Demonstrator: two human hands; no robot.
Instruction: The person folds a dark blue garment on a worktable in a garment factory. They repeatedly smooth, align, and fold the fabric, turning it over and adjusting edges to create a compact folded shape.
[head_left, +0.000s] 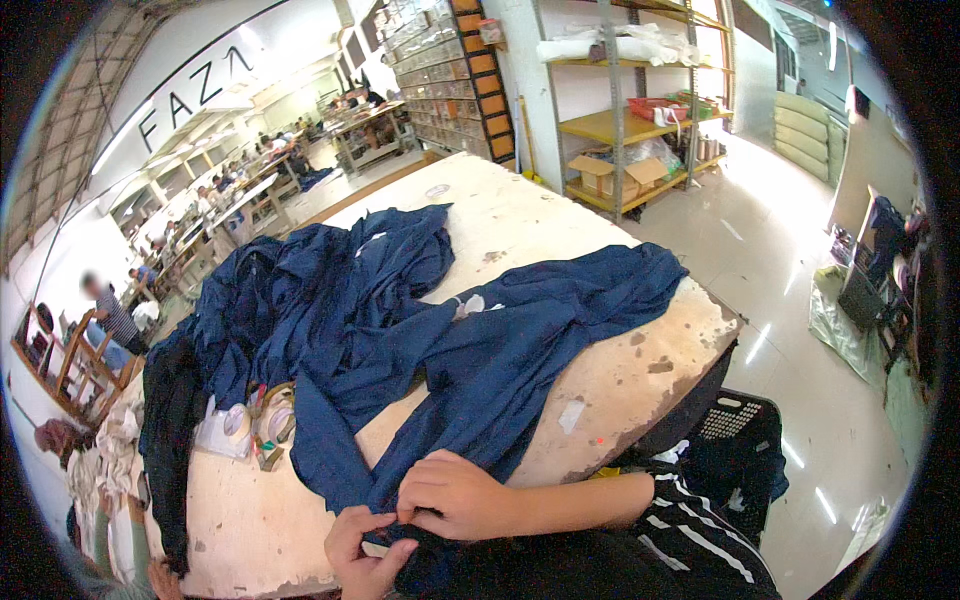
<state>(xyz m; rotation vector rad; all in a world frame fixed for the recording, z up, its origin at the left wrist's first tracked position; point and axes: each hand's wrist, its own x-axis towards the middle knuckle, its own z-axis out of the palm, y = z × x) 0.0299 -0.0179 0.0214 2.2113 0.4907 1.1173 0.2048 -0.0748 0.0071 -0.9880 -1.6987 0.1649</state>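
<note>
A long navy blue garment (487, 382) of thin cloth stretches over the worn table, from its far right edge down to me. At the table's near edge my right hand (454, 495) has its fingers curled on the garment's near end. My left hand (364, 551) meets it there, thumb and forefinger pinching the same cloth, fingertips of both hands almost touching. The exact fold they hold is partly hidden by the fingers. A white tag (474, 304) shows midway along the garment.
More navy garments (315, 300) lie heaped across the table (232, 517). Tape rolls (238, 420) sit on the left beside black cloth (166, 450); another person's hand (163, 579) is near its end. A black plastic crate (739, 420) stands right, shelving (615, 127) behind.
</note>
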